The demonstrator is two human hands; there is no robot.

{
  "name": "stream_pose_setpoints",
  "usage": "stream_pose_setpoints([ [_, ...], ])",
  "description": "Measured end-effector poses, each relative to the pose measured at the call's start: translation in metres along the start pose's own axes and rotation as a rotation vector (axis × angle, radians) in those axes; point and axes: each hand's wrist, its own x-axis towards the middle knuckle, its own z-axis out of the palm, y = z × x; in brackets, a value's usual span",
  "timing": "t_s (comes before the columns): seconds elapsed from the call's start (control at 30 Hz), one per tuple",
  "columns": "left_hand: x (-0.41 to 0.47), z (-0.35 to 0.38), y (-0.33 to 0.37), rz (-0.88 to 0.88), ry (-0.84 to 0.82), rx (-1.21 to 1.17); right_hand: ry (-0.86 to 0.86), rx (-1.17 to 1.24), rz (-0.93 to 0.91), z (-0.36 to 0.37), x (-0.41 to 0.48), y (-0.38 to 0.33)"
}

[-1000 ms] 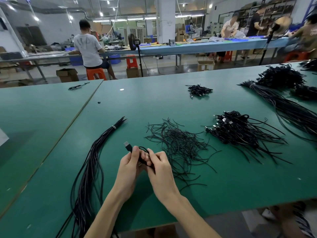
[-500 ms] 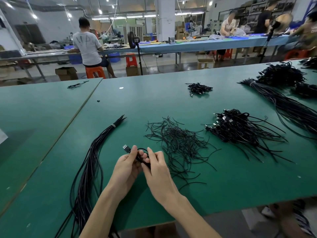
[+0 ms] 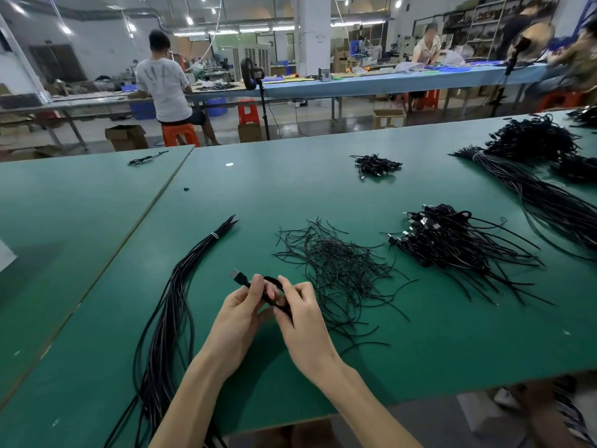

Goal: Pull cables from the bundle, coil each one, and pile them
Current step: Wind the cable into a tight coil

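Both hands meet over the green table (image 3: 420,344) near its front edge. My left hand (image 3: 240,313) grips a coiled black cable (image 3: 273,294) whose USB plug sticks out up and to the left. My right hand (image 3: 302,313) pinches the same coil from the right. A long tied bundle of black cables (image 3: 174,305) lies left of my hands and runs off the front edge. The pile of coiled cables (image 3: 452,240) sits to the right.
A loose heap of thin black ties (image 3: 339,263) lies just right of my hands. Farther back sit a small cable heap (image 3: 376,164) and large cable bundles (image 3: 542,189) at the right. A seam (image 3: 129,234) divides the table from another on the left. People work at benches beyond.
My hands stay together on the coil and have shifted slightly; the plug now points a bit farther up-left. The view has moved a little.
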Motion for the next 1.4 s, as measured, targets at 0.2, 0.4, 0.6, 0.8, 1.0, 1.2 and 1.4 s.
stream_pose_setpoints([
  [0.2,-0.001,0.001,0.003,0.002,0.074,0.121,-0.019,-0.006,-0.003,0.001,-0.001,0.003],
  [0.4,-0.001,-0.004,0.0,0.007,0.021,0.112,-0.041,-0.015,0.033,0.0,0.0,0.006],
  [0.6,-0.001,-0.007,-0.001,0.022,0.006,0.153,-0.05,0.004,0.042,-0.001,0.001,0.006],
  [0.8,0.002,-0.009,-0.005,0.041,0.068,0.146,-0.034,0.093,0.054,-0.004,0.0,0.001],
  [1.0,0.003,-0.014,-0.008,0.071,0.115,0.089,0.035,0.223,0.073,-0.009,0.001,0.001],
  [1.2,0.002,-0.011,-0.006,0.131,0.117,0.077,0.046,0.271,0.07,-0.01,0.002,0.005],
  [1.4,0.0,-0.008,-0.004,0.172,0.101,0.153,0.019,0.243,0.041,-0.007,0.003,0.005],
])
